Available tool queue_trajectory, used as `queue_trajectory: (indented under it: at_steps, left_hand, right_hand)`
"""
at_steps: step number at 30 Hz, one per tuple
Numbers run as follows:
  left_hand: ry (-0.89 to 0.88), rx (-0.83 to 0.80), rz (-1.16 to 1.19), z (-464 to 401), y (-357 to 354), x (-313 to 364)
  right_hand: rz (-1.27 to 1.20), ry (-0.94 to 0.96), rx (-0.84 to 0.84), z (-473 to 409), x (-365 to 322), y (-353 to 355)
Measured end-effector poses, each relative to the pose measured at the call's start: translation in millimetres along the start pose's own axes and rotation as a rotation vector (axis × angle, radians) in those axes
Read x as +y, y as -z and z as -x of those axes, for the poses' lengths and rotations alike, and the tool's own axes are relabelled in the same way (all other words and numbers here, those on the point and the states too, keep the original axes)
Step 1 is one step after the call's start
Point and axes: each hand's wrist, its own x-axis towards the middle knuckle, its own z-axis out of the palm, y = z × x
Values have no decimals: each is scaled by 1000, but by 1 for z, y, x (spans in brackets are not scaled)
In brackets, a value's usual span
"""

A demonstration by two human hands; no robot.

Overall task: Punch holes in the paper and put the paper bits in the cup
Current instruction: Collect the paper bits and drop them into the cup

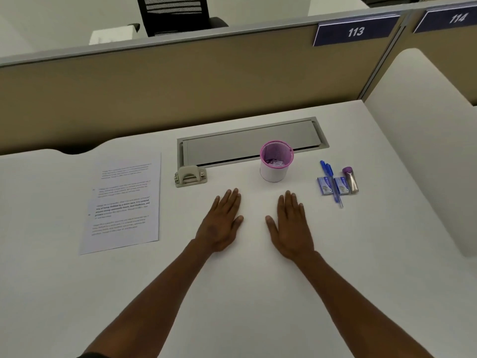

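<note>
Our fingers lie flat and nearly together on the desk (258, 293), palms down, clamped on nothing: left hand (222, 223) and right hand (290, 226) rest side by side, thumbs pointing at each other across a small gap. From the hands, the punch (190, 176) sits at about eleven o'clock, near the left fingertips but apart from them. The cup (275, 161) stands upright at about twelve to one o'clock, beside a grey cable hatch (247, 144). The paper (124, 205) lies flat at nine o'clock, well apart from the punch. A pen (331, 183) and small packets lie at two o'clock.

We judge the task unclear in stage: the cup already holds pale bits, yet whether this sheet has holes we cannot tell.
</note>
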Motion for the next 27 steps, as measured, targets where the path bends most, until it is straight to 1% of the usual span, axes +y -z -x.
queue_trajectory:
  at_steps: [2,4,6,7,8,9,11,12,13,14,16,19,21,23,24,25,27]
  left_hand:
    - [-37,-18,7,20,-5,7]
    - [-71,-14,78,45,-9,16]
    - [-51,51,199,71,-11,21]
    - [-21,105,261,83,-11,22]
    - [20,166,314,94,-10,20]
    - [75,223,354,103,-8,16]
    - [219,294,387,115,-5,4]
    - [293,314,381,120,-4,-2]
    - [355,323,363,124,-4,-8]
    - [400,314,335,126,-4,-14]
    - [426,240,246,129,-6,-18]
    - [381,172,133,132,-16,-6]
    - [339,170,169,137,-22,7]
    - [293,203,300,143,-22,17]
    - [294,235,384,145,-19,18]
    - [315,278,457,146,-16,17]
    - [409,387,504,149,-9,11]
  right_hand:
    - [49,60,-55,9,-17,-5]
    - [60,201,-101,26,-33,-11]
    - [-25,387,-152,47,-44,-12]
    - [-83,452,-178,54,-45,-10]
    - [-127,471,-168,55,-44,-7]
    - [-148,429,-115,50,-41,-5]
    - [-136,187,2,28,-34,1]
    - [-115,55,5,16,-32,4]
    - [-87,-32,-28,7,-33,5]
    - [-47,-63,-66,2,-38,2]
    - [14,5,-110,9,-57,-8]
    - [0,188,-178,50,-92,-27]
    - [-74,328,-236,73,-108,-32]
    - [-178,445,-252,74,-114,-27]
    - [-214,458,-230,66,-114,-24]
    - [-232,429,-205,55,-114,-22]
    - [-204,353,-205,27,-119,-17]
